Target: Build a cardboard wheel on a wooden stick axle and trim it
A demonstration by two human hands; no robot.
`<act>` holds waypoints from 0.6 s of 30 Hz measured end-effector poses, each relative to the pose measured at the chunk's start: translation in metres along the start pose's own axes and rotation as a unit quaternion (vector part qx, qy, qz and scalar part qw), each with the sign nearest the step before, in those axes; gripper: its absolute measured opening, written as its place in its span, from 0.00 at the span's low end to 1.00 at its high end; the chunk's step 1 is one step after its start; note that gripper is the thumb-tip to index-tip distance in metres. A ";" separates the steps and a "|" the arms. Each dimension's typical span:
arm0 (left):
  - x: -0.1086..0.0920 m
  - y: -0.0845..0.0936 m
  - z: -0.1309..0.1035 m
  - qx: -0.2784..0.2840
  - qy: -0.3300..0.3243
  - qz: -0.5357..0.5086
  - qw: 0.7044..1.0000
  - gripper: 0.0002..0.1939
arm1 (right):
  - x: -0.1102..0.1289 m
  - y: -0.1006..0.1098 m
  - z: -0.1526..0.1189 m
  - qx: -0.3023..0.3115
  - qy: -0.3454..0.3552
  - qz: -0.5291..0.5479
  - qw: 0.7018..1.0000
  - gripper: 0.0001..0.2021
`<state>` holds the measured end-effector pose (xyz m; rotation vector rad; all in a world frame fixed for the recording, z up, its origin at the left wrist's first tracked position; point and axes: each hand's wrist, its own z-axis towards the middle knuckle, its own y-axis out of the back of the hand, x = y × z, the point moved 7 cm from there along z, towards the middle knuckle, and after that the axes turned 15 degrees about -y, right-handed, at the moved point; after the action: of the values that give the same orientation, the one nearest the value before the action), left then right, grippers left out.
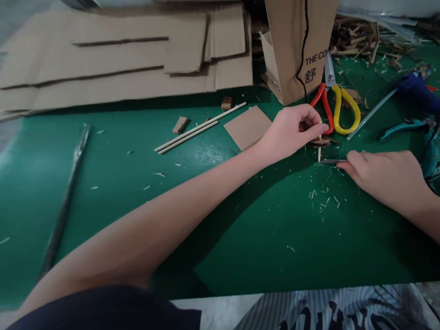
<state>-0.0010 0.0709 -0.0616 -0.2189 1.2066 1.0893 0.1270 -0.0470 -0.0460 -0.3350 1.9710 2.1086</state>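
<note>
My left hand (298, 127) pinches a short, thin wooden stick (319, 154) that stands upright over the green tabletop (240, 220). Just below those fingertips is a flat brown piece (321, 142) at the stick; whether the stick passes through it I cannot tell. My right hand (385, 176) is closed on a narrow metal blade (330, 161), its tip touching or very near the stick's lower end. Pale shavings (328, 200) lie scattered on the table below the blade. Scissors (332, 101) with red and yellow handles lie just beyond my left fingertips.
Two pale sticks (192, 136) and a square of cardboard (248, 127) lie left of my hands. Cardboard sheets (120, 59) and a brown box (292, 55) stand behind. At right are a blue glue gun (417, 91) with a clear stick, and teal-handled pliers (402, 128).
</note>
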 end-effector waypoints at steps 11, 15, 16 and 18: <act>0.000 0.000 0.000 0.002 0.004 0.013 1.000 0.08 | 0.001 0.001 0.006 0.004 -0.011 0.025 1.000 0.28; 0.001 -0.001 -0.001 0.001 0.002 0.005 1.000 0.09 | 0.000 0.002 0.003 -0.004 0.003 0.027 1.000 0.28; 0.000 -0.001 -0.001 0.000 0.001 0.003 1.000 0.09 | 0.000 0.003 0.005 -0.010 -0.005 0.024 1.000 0.28; 0.000 0.000 -0.001 -0.002 0.001 -0.001 1.000 0.09 | 0.000 0.004 0.010 -0.021 -0.024 0.018 0.999 0.29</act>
<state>-0.0012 0.0703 -0.0617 -0.2242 1.2066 1.0909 0.1256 -0.0374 -0.0419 -0.2556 1.9229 2.1619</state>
